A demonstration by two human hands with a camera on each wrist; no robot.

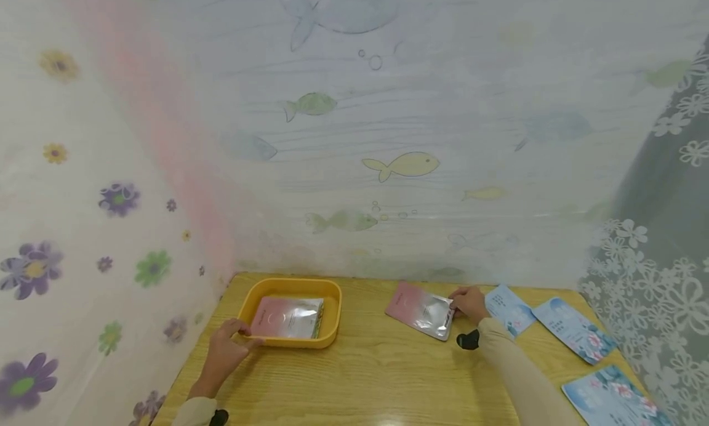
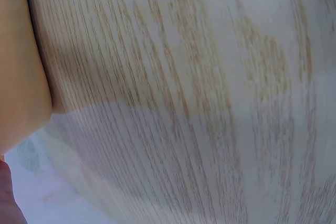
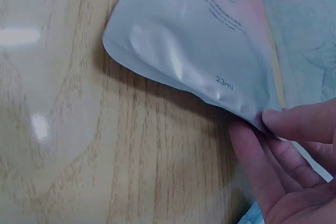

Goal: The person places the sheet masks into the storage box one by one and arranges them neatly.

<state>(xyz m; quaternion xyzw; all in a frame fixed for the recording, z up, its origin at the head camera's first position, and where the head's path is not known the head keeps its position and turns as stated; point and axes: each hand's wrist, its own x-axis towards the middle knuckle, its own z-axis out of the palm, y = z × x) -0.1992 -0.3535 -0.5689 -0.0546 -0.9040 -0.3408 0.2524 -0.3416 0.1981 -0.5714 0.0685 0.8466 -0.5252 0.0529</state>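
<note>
My right hand [image 1: 469,304] pinches one corner of a pink-and-silver mask sachet [image 1: 422,310], toward the right of the table. In the right wrist view the thumb lies on top of the sachet [image 3: 194,45] with the fingers beneath, beside the "23ml" print; its edge shows two layers. On the left, my left hand [image 1: 226,352] grips the near left corner of a yellow plastic tray [image 1: 332,327]. Inside the tray lie pink-and-silver sachets [image 1: 288,317], stacked, with a multicoloured edge showing at their right side. The left wrist view shows mostly tabletop and an orange-yellow surface [image 2: 21,66].
Light blue floral sachets lie on the right: one [image 1: 508,309] close beside my right hand, another [image 1: 576,329] farther right, a third [image 1: 615,395] near the front. The wooden table [image 1: 376,377] meets a fish-patterned curtain [image 1: 410,229] behind and a flowered one at left.
</note>
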